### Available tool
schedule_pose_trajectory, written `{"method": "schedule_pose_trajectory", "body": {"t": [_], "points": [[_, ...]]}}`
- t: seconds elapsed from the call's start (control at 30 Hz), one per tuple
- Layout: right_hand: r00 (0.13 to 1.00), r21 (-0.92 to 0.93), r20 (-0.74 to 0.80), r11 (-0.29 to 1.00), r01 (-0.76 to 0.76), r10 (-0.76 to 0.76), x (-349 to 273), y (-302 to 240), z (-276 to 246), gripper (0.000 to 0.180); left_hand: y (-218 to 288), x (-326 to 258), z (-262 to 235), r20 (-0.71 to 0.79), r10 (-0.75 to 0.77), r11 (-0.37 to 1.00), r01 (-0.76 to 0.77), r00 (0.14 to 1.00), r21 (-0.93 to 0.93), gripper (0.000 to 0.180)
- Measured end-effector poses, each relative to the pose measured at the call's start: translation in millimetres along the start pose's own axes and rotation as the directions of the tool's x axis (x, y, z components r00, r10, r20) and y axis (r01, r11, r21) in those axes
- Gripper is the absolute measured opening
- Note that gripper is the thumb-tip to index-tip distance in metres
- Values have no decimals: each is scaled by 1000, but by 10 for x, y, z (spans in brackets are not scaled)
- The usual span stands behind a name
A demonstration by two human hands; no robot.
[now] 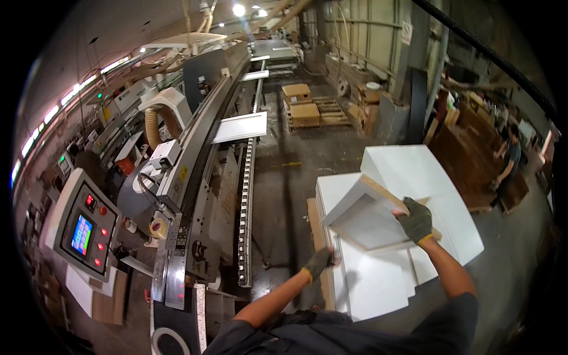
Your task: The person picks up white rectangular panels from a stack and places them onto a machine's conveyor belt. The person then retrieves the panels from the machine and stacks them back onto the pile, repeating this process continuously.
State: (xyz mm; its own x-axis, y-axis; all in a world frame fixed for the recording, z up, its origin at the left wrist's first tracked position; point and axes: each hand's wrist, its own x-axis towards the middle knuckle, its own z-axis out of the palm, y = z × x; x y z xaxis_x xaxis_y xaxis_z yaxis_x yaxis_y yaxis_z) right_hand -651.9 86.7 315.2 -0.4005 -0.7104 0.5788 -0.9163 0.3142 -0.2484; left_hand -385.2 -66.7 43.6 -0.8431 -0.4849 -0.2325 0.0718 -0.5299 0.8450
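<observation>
My right hand [416, 221], in a dark work glove with bare fingertips, is closed on the edge of a white framed panel [344, 208]. The panel is tilted up over a stack of flat white panels [376, 284]; its recessed middle looks grey and its upper edge shows bare wood colour. My left hand [319, 264], in a similar glove, is by the stack's left edge, apart from the framed panel. Its fingers reach toward the stack, slightly blurred, with nothing visible in them.
On my left runs a long machine with a roller rail [247, 201], carrying white framed panels [239, 127]. A control console [83, 231] stands at its near end. Cardboard boxes [305, 114] rest on a wooden pallet [331, 110] farther off. A person [509, 160] stands at the far right.
</observation>
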Motion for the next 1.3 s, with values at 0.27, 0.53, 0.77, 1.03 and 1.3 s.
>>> {"method": "schedule_pose_trajectory", "body": {"t": [0.27,0.53,0.77,1.03,1.3], "points": [[910,672,50,660,-336,412,-155,-494,-794,25,-894,-821,-656,-158,-467,531,134,870,-837,127],[857,625,-43,683,-378,514,-707,-472,94,30,244,-1289,-858,-432,17,357,-409,902,-840,96],[676,794,264,243,-557,688,-1746,-467,1824,26,554,-2441,-1351,-678,-146,389,-589,720,-708,70],[490,589,629,41,-807,603,-2348,-1563,2937,47,-159,-3258,-2414,-913,-212,420,-811,350,-408,60],[379,432,748,35,-901,545,-2062,-2705,3643,44,-262,-3712,-3301,-935,-261,330,-889,239,-319,51]]}}
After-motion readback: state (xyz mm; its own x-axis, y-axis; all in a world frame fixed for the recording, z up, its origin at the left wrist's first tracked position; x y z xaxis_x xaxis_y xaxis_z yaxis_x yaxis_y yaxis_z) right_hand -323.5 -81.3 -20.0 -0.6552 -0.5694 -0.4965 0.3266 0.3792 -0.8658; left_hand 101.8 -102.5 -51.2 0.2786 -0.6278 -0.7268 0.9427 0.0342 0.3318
